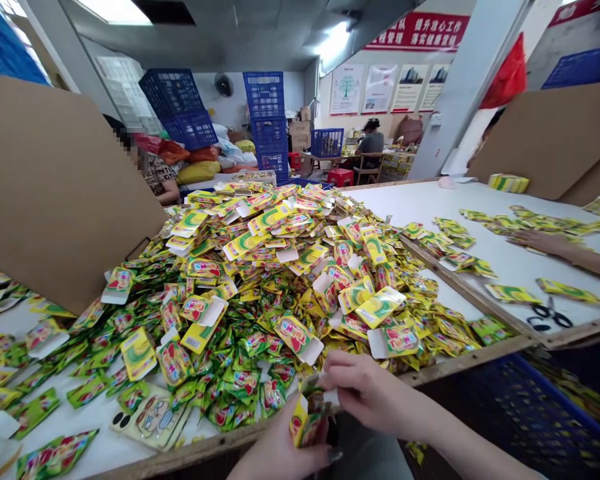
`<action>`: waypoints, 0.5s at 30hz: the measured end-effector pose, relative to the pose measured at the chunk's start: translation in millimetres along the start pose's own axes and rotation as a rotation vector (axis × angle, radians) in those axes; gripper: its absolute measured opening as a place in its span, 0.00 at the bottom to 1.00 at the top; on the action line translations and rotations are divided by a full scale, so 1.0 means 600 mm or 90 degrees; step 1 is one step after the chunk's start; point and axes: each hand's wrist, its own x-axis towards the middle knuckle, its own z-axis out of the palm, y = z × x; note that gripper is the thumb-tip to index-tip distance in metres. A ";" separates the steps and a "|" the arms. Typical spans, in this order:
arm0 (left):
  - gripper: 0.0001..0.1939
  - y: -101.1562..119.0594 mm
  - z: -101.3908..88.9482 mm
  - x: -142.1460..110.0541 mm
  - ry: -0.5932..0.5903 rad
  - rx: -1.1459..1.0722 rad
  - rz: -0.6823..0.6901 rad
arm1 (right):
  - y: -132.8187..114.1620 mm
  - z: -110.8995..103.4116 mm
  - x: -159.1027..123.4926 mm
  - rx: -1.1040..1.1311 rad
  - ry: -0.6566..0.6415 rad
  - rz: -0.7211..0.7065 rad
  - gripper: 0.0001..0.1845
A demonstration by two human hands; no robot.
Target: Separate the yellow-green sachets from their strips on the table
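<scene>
My left hand (285,443) is wrapped round a small yellow carton (303,420), its open end facing up, just off the table's front edge. Dark, shiny packets show inside the opening. Over that end is my right hand (357,387), fingers closed together beside a white flap; what they pinch is hidden. Beyond both hands rises a big heap of flat yellow cartons (260,243) with open white flaps. Green sachets (243,380) spread below it on the left, and yellow sachets (445,327) lie on the right.
A phone in a cartoon case (155,417) lies near the front edge. Cardboard panels (55,180) stand at the left. A wooden strip (445,280) divides the table. Black scissors (550,317) and another person's hand (540,241) are on the right. A blue crate (545,407) sits below.
</scene>
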 end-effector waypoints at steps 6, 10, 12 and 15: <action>0.32 -0.004 -0.004 -0.002 -0.087 -0.052 0.035 | -0.007 0.013 -0.022 0.078 0.007 0.025 0.23; 0.36 -0.038 -0.010 0.000 -0.118 -0.034 0.006 | 0.001 0.013 -0.045 0.096 0.016 0.075 0.17; 0.40 -0.053 -0.005 0.004 -0.143 -0.039 0.014 | 0.000 0.018 -0.053 0.121 -0.047 0.088 0.17; 0.42 -0.055 0.015 0.015 -0.189 -0.064 0.053 | -0.010 0.028 -0.058 0.195 -0.126 0.097 0.15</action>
